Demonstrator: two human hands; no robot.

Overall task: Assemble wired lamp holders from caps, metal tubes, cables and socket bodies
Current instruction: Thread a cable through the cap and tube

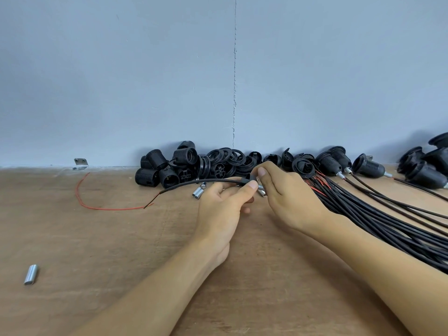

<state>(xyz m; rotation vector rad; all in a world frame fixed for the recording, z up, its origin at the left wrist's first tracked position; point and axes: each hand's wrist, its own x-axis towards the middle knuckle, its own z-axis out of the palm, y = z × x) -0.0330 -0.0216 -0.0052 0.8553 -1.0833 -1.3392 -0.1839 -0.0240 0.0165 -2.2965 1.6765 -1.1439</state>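
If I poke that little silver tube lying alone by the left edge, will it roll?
Probably: the metal tube is round and smooth, lying on its side on the flat wooden table. It looks small, so likely light.

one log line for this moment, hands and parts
left hand: grips cable | right hand: pinches black part on it | metal tubes: loose on table | finished holders: far right

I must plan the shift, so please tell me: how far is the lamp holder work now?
Done: a few finished holders with cables lie at the back right. In hand: the left hand holds one cable while the right hand pinches a small black piece on it, maybe a cap. Left: a big cable bundle, a pile of black parts and loose metal tubes wait.
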